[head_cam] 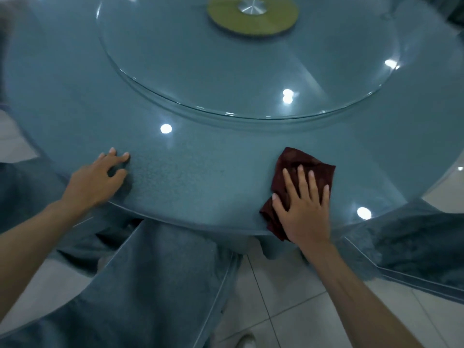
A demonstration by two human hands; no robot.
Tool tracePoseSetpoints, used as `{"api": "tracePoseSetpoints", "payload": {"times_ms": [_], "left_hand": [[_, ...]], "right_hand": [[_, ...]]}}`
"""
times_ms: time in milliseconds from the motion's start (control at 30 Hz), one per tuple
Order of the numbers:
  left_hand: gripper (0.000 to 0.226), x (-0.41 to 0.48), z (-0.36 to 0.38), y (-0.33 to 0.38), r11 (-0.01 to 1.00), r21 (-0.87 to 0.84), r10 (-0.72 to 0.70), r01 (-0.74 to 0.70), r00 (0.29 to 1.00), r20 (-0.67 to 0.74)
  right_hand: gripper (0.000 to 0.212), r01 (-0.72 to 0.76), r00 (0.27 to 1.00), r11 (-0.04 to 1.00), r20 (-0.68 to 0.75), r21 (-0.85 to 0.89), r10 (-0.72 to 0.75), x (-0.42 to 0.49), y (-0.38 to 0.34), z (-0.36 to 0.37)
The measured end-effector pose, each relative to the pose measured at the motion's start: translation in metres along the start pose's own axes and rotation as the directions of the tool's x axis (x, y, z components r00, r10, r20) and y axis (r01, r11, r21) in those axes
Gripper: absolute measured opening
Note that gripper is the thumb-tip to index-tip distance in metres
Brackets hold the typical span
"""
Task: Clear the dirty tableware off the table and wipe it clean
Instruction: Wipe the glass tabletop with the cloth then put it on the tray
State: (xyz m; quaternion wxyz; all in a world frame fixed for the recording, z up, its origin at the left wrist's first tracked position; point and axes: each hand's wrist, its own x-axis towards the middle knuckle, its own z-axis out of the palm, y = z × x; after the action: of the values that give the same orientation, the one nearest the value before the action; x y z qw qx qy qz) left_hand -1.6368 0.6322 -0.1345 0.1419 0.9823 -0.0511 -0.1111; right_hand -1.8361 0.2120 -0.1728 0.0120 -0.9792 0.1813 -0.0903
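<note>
Wiping step, I judge; clearing looks done. The dark red folded cloth (310, 163) lies on the round blue-grey glass-topped table (200, 179), lower right of centre in the frame. Its lower corner reaches the table's near rim.

The key relation is that the cloth sits directly under the right hand (305, 209). Its long axis runs up the frame, leaning a little right, roughly in line with the right forearm. About half the cloth sticks out past the fingertips towards the round clear glass turntable (226, 76).

The right hand is flat, palm down, with fingers spread, and it presses the cloth onto the glass without pinching it. The wrist is just over the rim and the forearm comes in from the lower right.

The left hand (100, 179) is at lower left, well apart from the cloth, so the right hand is plainly the nearer one. Its fingers are loosely bent with the tips touching the tabletop, the heel is near the rim, and it holds nothing. It looks like a brace.

The unwiped stretch between the hands lies left of the cloth, so I'd expect a sideways sweep that way. That is only a guess.

Upper centre of the frame: a yellow-green disc base (273, 26) under the turntable, with a metal hub (252, 6) on it. The blue-grey tablecloth drape (155, 285) and the pale tiled floor (288, 297) are along the bottom.
</note>
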Motion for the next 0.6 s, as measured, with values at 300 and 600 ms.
{"api": "tracePoseSetpoints", "payload": {"times_ms": [300,600], "left_hand": [[0.052,-0.014,0.005,0.000,0.995,0.036,0.093,-0.089,0.987,-0.130],[0.049,0.018,-0.025,-0.055,0.933,-0.033,0.351,-0.359,0.925,-0.147]], "right_hand": [[0.067,0.167,0.986,0.983,0.016,0.072,-0.169,0.008,-0.176,0.013],[0.065,0.093,0.996,0.992,0.000,0.080,-0.094,0.017,-0.347,0.027]]}}
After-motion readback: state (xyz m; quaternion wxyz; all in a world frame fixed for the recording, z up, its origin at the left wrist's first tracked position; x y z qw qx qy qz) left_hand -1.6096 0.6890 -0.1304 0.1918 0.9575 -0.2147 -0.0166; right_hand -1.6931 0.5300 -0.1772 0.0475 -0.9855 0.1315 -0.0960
